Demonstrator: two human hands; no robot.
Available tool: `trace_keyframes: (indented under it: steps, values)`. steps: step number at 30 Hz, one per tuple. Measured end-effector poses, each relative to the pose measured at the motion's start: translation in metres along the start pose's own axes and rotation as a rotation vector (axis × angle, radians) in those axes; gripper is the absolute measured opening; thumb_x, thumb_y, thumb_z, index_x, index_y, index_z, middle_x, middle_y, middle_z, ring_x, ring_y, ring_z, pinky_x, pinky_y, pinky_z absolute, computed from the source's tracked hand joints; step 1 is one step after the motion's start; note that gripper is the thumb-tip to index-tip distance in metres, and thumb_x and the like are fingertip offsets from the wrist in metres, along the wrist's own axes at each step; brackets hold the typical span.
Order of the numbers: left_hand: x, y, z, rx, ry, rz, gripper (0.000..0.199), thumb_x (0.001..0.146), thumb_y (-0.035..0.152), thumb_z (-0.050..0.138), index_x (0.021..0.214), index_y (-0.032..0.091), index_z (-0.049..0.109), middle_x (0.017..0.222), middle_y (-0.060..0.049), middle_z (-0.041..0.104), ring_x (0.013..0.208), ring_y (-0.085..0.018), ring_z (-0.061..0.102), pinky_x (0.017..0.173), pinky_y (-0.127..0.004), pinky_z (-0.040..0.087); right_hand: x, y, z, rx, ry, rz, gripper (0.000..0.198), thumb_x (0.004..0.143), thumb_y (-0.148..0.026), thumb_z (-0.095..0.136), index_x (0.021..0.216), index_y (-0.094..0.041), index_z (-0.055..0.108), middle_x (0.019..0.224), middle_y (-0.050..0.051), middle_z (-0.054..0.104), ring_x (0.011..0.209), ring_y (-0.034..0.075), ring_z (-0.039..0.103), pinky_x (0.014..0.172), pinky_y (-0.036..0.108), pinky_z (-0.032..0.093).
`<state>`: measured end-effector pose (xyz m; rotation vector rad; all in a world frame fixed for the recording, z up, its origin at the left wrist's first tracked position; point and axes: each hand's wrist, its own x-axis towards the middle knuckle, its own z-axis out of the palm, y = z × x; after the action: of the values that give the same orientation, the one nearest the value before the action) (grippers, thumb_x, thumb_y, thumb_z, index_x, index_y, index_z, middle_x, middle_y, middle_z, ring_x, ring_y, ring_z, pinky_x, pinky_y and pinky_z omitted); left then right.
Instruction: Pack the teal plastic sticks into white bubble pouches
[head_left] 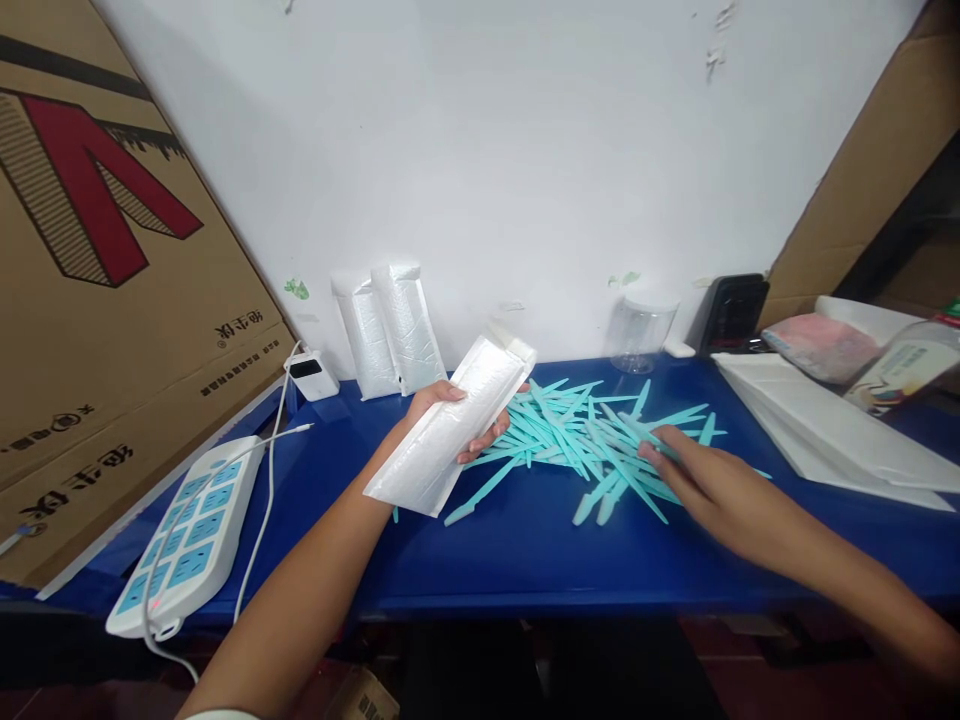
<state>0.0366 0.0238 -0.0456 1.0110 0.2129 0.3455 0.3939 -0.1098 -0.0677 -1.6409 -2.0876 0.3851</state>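
My left hand (491, 440) is closed around a silvery-white bubble mailer (450, 425), which is tilted with its flap end (514, 345) up and to the right. Under and beyond the mailer lies a loose pile of teal plastic knife-shaped sticks (555, 430). At the right side of this pile, my right hand (697, 475) has its thumb and fingers pinched on some of the teal sticks (626, 430). Slight blur hides how many are between the fingers. A lone teal stick (484, 492) lies in front of the pile.
Two bubble mailers (409, 325) lean on the wall. Left are a white power strip (191, 530), cables, a small white device (313, 375) and a large cardboard box (112, 300). Right are a clear jar (643, 335), white envelopes (832, 430) and a bottle (904, 365) on the blue table (525, 570).
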Motion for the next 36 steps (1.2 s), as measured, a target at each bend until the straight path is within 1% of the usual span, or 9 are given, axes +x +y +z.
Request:
trace_keyframes:
  steps: [3,7,9,16,18,21,25,31,36]
  values:
    - [0.0,-0.001,-0.001,-0.017,0.009,-0.003,0.091,0.07,0.046,0.062,0.153,0.015,0.041,0.098,-0.014,0.064,0.062,-0.022,0.059,0.044,-0.031,0.049,0.018,-0.004,0.008,-0.115,-0.121,0.073,0.042,0.101,-0.064,0.045,0.105,-0.023,0.057,0.072,0.005,0.067,0.064,0.027,0.064,0.062,0.035,0.043]
    - [-0.001,-0.001,-0.001,-0.019,0.0,-0.008,0.091,0.07,0.045,0.061,0.152,0.014,0.041,0.098,-0.014,0.065,0.062,-0.022,0.06,0.045,-0.031,0.05,0.034,-0.009,0.013,-0.152,-0.229,0.102,0.041,0.099,-0.06,0.047,0.096,-0.021,0.06,0.08,0.009,0.071,0.071,0.027,0.066,0.063,0.034,0.041]
    - [-0.001,0.0,-0.001,-0.019,-0.017,-0.006,0.09,0.071,0.044,0.061,0.153,0.015,0.04,0.099,-0.014,0.065,0.063,-0.022,0.06,0.046,-0.031,0.051,0.039,-0.009,0.011,-0.143,-0.236,0.096,0.04,0.099,-0.059,0.045,0.094,-0.021,0.058,0.084,0.01,0.071,0.073,0.027,0.066,0.063,0.034,0.04]
    - [-0.001,0.001,0.0,-0.027,-0.015,-0.014,0.09,0.07,0.044,0.062,0.152,0.014,0.042,0.099,-0.014,0.066,0.062,-0.022,0.061,0.046,-0.032,0.051,0.038,0.006,-0.008,-0.097,-0.149,0.04,0.041,0.103,-0.061,0.035,0.089,-0.025,0.048,0.069,0.004,0.062,0.061,0.022,0.058,0.057,0.032,0.038]
    - [-0.001,0.001,0.001,-0.026,-0.004,-0.014,0.09,0.07,0.043,0.062,0.151,0.013,0.042,0.099,-0.015,0.066,0.062,-0.023,0.061,0.046,-0.032,0.051,0.035,0.012,-0.01,-0.069,-0.135,-0.002,0.039,0.104,-0.059,0.036,0.095,-0.024,0.05,0.074,0.006,0.066,0.066,0.024,0.062,0.059,0.032,0.042]
    - [-0.001,0.0,0.002,-0.025,0.011,-0.011,0.09,0.07,0.042,0.062,0.152,0.015,0.04,0.1,-0.015,0.066,0.063,-0.023,0.061,0.046,-0.031,0.05,0.03,0.021,-0.009,-0.028,-0.114,-0.041,0.043,0.105,-0.057,0.036,0.119,-0.021,0.056,0.093,0.012,0.075,0.084,0.029,0.071,0.069,0.034,0.051]
    - [-0.001,-0.002,0.002,-0.017,0.005,-0.013,0.09,0.07,0.043,0.062,0.152,0.015,0.04,0.099,-0.014,0.066,0.063,-0.023,0.061,0.046,-0.031,0.05,0.025,0.034,-0.005,-0.021,-0.138,-0.056,0.055,0.106,-0.057,0.034,0.142,-0.018,0.048,0.114,0.018,0.076,0.099,0.034,0.073,0.078,0.037,0.056]
    - [-0.001,-0.001,0.003,0.002,0.015,-0.006,0.09,0.07,0.043,0.062,0.152,0.015,0.041,0.099,-0.014,0.066,0.063,-0.022,0.061,0.046,-0.031,0.05,0.026,0.035,-0.003,-0.072,-0.15,-0.046,0.053,0.106,-0.058,0.033,0.138,-0.019,0.05,0.109,0.017,0.078,0.094,0.033,0.074,0.076,0.037,0.055]
    - [-0.001,-0.001,0.003,0.006,0.007,-0.009,0.089,0.071,0.043,0.063,0.152,0.016,0.04,0.099,-0.013,0.066,0.063,-0.021,0.06,0.046,-0.03,0.05,0.032,0.034,0.006,-0.229,-0.161,-0.008,0.058,0.099,-0.062,0.045,0.13,-0.014,0.057,0.097,0.017,0.078,0.084,0.035,0.074,0.07,0.038,0.052]
